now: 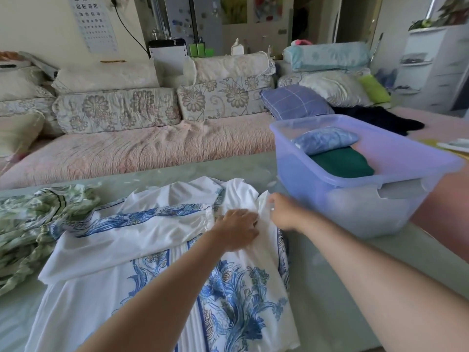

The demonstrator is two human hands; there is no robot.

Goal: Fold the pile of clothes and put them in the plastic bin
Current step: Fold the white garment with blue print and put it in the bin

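Head view: white blue-printed garment (101, 295), spread on table (330, 275) beside plastic bin (355, 207), likely light, limp, slippery; left hand (237, 228) presses it, fingers relaxed; right hand (281, 212) pinches its far edge, the sensible hold.

The left hand (237, 228) presses the white-and-blue garment (101, 250) while the right hand (284, 212) pinches its edge beside the bin (355, 212).

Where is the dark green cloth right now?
The dark green cloth lies on the right of the head view, inside the purple plastic bin, partly under a blue patterned bundle.
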